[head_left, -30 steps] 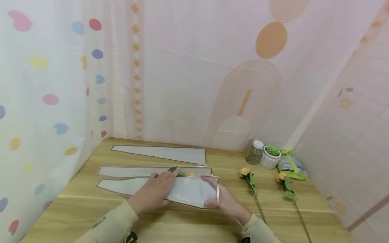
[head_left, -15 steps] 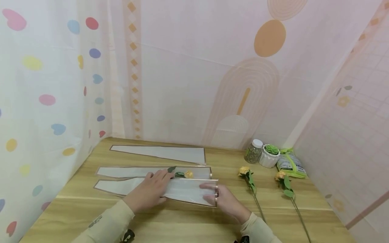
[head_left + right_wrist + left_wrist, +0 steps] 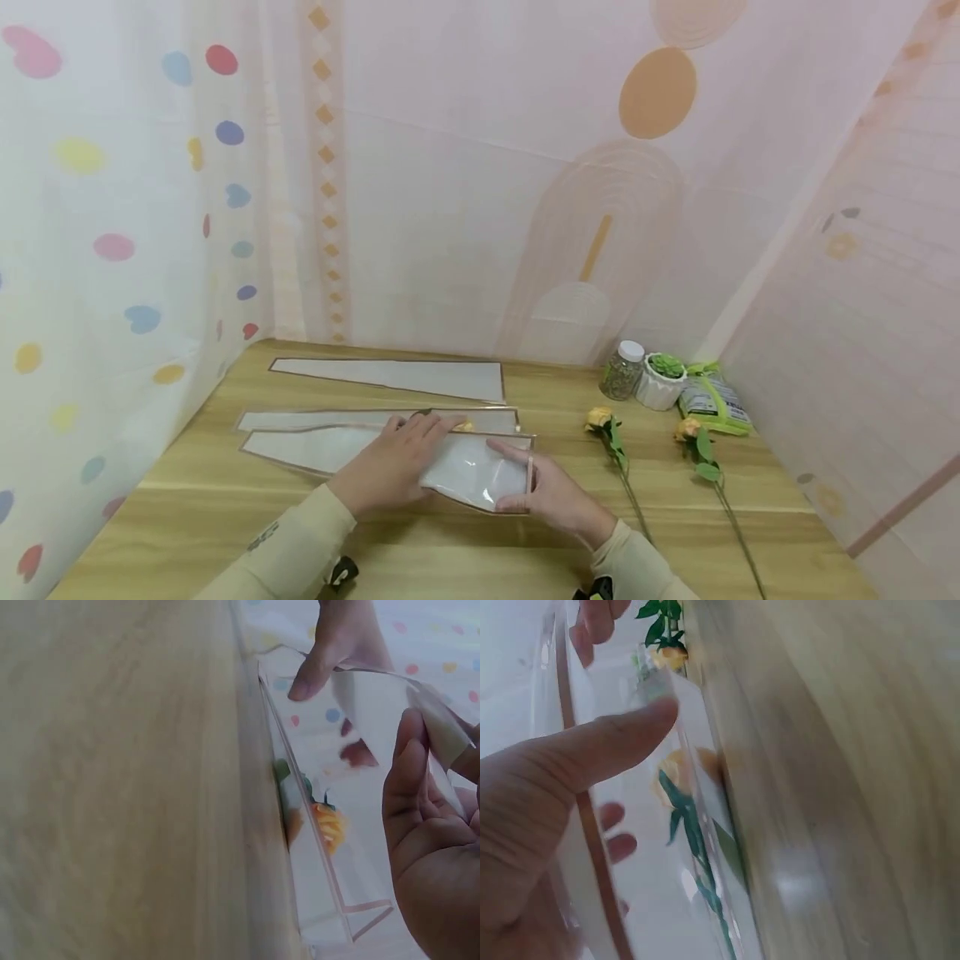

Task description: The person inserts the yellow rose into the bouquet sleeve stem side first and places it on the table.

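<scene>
In the head view a clear, tapered flower sleeve [image 3: 480, 473] with a brown border lies slightly raised across the near middle of the table. Around its middle my left hand [image 3: 393, 467] holds it, fingers over the top and thumb at the near edge. At the wide right end, my right hand [image 3: 558, 497] grips the film between thumb and fingers, and the sleeve bulges there. Just behind lies a second sleeve [image 3: 300, 420] with a yellow artificial rose [image 3: 466, 427] in it, partly covered by my left fingers. The left wrist view shows that rose's green stem [image 3: 697, 847].
Another flat sleeve [image 3: 420, 379] lies at the back. To the right are two yellow roses, a nearer one [image 3: 600, 419] and a farther one [image 3: 687, 431]. Behind them stand a lidded jar [image 3: 623, 372], a potted succulent [image 3: 662, 385] and a packet with green ribbon [image 3: 716, 404].
My left hand has slid right along the sleeve after a small shift left, covering more of the rose behind. The near sleeve has bulged at its wide end, where my right hand stays.
</scene>
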### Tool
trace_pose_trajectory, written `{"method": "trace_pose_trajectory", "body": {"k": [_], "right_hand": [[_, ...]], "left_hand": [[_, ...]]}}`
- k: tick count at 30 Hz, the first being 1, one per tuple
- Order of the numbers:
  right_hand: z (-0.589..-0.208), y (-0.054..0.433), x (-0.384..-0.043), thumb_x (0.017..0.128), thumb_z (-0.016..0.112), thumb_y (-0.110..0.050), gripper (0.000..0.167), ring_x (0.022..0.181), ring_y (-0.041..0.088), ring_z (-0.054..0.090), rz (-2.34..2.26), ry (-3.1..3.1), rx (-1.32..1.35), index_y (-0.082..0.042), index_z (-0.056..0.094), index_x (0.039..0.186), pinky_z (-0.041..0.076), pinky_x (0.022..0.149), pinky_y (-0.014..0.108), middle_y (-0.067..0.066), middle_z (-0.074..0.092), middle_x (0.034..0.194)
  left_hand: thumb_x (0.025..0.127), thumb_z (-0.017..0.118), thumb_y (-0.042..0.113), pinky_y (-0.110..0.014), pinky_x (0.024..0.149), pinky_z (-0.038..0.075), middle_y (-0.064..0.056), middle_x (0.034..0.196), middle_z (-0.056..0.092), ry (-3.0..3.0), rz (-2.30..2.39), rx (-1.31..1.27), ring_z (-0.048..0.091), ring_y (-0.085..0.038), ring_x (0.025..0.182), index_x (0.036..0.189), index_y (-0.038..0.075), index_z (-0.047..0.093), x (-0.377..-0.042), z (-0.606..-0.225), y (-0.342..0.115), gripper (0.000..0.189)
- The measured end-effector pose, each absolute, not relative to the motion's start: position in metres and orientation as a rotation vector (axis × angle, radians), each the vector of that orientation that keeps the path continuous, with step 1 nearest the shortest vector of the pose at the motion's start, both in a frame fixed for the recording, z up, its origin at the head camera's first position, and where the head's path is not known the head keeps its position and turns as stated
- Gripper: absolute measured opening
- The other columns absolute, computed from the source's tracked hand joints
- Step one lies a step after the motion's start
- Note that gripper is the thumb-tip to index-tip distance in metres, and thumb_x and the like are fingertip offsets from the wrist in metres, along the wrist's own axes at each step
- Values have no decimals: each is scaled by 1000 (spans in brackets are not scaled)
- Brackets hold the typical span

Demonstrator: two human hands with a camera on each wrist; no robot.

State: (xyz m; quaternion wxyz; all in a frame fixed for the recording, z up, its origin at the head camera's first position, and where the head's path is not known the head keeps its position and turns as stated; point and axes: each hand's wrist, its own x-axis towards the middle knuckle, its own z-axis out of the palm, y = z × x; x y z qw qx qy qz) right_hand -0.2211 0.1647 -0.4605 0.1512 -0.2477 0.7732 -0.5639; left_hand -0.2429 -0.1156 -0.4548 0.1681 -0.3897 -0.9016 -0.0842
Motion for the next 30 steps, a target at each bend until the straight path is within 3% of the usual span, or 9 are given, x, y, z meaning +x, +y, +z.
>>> {"method": "trace_pose_trajectory", "body": {"k": [5, 9, 14, 16, 21, 30], "right_hand": [[-460, 167, -223, 84, 82, -14, 88, 102, 23, 61, -1591, 2242, -718, -10, 35, 158, 54, 83, 28, 28, 45, 145], [-458, 167, -223, 83, 83, -8, 92, 98, 22, 61, -1564, 2275, -709, -13, 33, 160, 55, 78, 29, 28, 46, 142], [-456, 166, -222, 81, 82, -4, 94, 97, 23, 60, -1554, 2290, -704, -14, 32, 160, 56, 76, 32, 25, 49, 135], [-455, 166, -222, 81, 82, -5, 93, 96, 23, 60, -1546, 2289, -709, -13, 32, 160, 56, 76, 32, 24, 50, 132], [-455, 164, -224, 83, 82, -7, 91, 94, 23, 62, -1572, 2242, -695, -13, 32, 160, 56, 77, 32, 21, 54, 125], [-452, 174, -223, 92, 74, -16, 73, 94, 24, 66, -1599, 2232, -642, -14, 40, 156, 56, 79, 31, 13, 68, 104]], "left_hand": [[68, 92, 28, -51, 91, 47, -7, 129, 57, -2557, -252, -1098, 55, -28, 120, 142, 10, 49, -248, -455, -116, 87], [59, 96, 34, -50, 92, 43, -8, 132, 53, -2580, -259, -1112, 51, -27, 121, 146, 8, 45, -249, -453, -113, 104], [49, 97, 52, -52, 92, 42, -12, 141, 49, -2603, -263, -1169, 48, -29, 126, 152, 5, 35, -245, -447, -103, 130], [51, 96, 54, -52, 91, 42, -13, 142, 50, -2589, -261, -1191, 48, -30, 128, 150, 3, 36, -243, -445, -99, 126], [61, 94, 39, -47, 92, 44, -11, 141, 50, -2596, -286, -1180, 47, -28, 130, 146, 5, 40, -241, -446, -96, 107], [64, 94, 36, -50, 98, 44, -12, 142, 48, -2624, -395, -1159, 47, -28, 129, 145, 3, 37, -244, -450, -102, 105]]}}
